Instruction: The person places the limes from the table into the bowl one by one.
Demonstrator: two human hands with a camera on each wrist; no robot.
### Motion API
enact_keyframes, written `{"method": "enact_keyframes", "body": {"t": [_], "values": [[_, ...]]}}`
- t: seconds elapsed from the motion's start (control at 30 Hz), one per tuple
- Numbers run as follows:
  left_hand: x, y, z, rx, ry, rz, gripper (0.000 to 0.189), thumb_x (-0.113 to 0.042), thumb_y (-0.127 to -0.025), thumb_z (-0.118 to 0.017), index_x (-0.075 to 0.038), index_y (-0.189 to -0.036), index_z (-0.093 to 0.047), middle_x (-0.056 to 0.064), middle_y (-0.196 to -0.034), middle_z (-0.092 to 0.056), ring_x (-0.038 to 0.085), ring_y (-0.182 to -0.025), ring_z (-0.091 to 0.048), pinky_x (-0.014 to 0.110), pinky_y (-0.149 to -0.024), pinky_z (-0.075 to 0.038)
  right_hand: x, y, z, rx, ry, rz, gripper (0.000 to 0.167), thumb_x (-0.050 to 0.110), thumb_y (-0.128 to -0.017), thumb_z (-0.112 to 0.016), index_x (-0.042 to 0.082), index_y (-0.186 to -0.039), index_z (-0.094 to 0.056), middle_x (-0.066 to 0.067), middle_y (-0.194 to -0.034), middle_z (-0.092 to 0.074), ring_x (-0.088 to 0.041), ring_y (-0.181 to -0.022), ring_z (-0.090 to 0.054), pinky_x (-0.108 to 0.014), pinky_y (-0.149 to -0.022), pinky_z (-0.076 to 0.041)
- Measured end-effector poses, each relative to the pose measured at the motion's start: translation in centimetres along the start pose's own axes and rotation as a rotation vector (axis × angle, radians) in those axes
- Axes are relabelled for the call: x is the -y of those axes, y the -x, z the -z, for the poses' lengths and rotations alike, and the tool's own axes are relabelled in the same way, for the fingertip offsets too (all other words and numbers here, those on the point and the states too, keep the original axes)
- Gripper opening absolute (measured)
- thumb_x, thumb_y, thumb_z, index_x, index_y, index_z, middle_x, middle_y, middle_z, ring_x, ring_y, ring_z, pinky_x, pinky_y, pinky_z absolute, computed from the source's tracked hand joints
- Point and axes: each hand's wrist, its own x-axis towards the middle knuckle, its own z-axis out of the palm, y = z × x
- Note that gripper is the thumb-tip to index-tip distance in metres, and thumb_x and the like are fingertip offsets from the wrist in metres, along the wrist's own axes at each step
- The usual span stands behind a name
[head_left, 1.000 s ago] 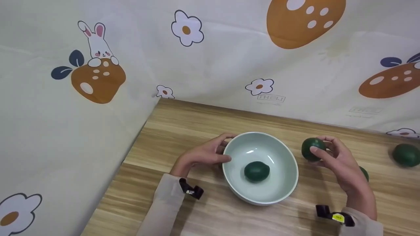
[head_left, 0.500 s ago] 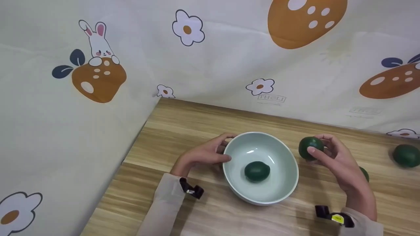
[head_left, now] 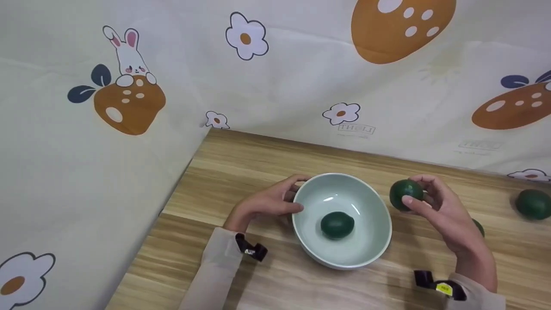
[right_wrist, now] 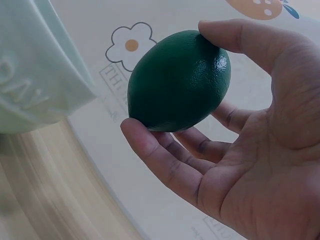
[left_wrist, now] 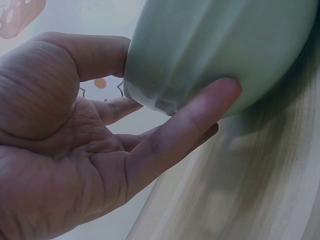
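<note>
A pale green bowl (head_left: 370,241) stands on the wooden table, a dark green lime (head_left: 337,225) lying inside it. My left hand (head_left: 269,202) holds the bowl by its left side, thumb at the rim and fingers along the outer wall. In the left wrist view, fingertips (left_wrist: 225,92) touch the bowl's fluted wall (left_wrist: 200,45). Right of the bowl, my right hand (head_left: 447,213) grips a second lime (head_left: 404,195) between thumb and fingers. The right wrist view shows this lime (right_wrist: 177,82) held off the table, apart from the bowl.
Another lime (head_left: 533,204) lies at the table's far right. A further green one (head_left: 478,227) is mostly hidden behind my right wrist. A patterned cloth (head_left: 284,77) hangs behind the table (head_left: 241,155) and along its left side.
My right hand has shifted slightly left with its lime, toward the bowl. The left hand, the bowl and the lime inside have stayed in place.
</note>
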Motion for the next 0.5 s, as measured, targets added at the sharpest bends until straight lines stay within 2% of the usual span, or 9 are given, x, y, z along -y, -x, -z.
{"method": "enact_keyframes", "body": {"t": [0.27, 0.5], "values": [[0.02, -0.07, -0.01, -0.004, -0.008, -0.004, 0.073, 0.001, -0.097, -0.065, -0.016, -0.162, -0.036, 0.026, -0.154, -0.051, 0.040, -0.140, -0.058, 0.046, -0.109, -0.057, 0.61, 0.29, -0.36, 0.014, 0.061, 0.042, 0.045, 0.010, -0.100, -0.071, 0.008, -0.141, -0.052, 0.004, -0.129, -0.059, 0.000, -0.116, -0.066, -0.016, -0.089, -0.058], [-0.19, -0.05, -0.02, -0.012, -0.038, 0.024, 0.073, 0.000, -0.097, -0.065, -0.020, -0.161, -0.037, 0.024, -0.153, -0.051, 0.038, -0.140, -0.058, 0.046, -0.109, -0.057, 0.75, 0.36, -0.58, 0.033, 0.098, 0.101, 0.045, 0.007, -0.098, -0.073, 0.005, -0.139, -0.054, 0.007, -0.130, -0.064, -0.003, -0.117, -0.065, -0.013, -0.093, -0.053]]}}
